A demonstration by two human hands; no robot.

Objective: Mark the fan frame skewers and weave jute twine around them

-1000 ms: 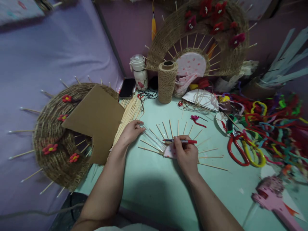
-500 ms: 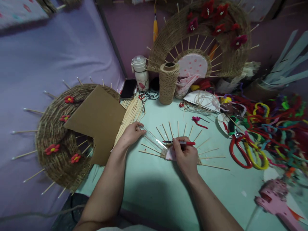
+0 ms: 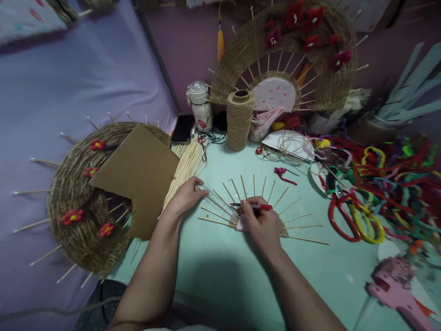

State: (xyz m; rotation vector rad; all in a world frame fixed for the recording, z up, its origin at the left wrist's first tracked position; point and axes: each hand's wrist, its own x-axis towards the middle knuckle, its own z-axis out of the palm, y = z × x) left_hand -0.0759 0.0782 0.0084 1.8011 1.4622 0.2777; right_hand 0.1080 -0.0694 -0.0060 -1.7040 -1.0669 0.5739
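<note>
A small half-round piece (image 3: 241,224) with wooden sticks (image 3: 303,239) fanning out from it lies on the pale green table (image 3: 220,276). My right hand (image 3: 260,225) rests on it, closed round a red pen (image 3: 257,206) whose tip points left. My left hand (image 3: 188,195) holds down the far end of a clear plastic ruler (image 3: 217,202) that lies slanted across the left sticks towards the pen tip.
A woven twine fan with red flowers (image 3: 74,202) and a cardboard sheet (image 3: 138,172) lie at the left beside loose sticks (image 3: 186,165). A twine spool (image 3: 239,119), bottle (image 3: 199,105) and phone (image 3: 182,128) stand behind. Scissors (image 3: 347,216), pipe cleaners (image 3: 396,179) and a pink glue gun (image 3: 396,285) sit right.
My right hand has slid the pen leftward along the ruler, and more of the half-round piece is covered. The left hand has stayed on the ruler.
</note>
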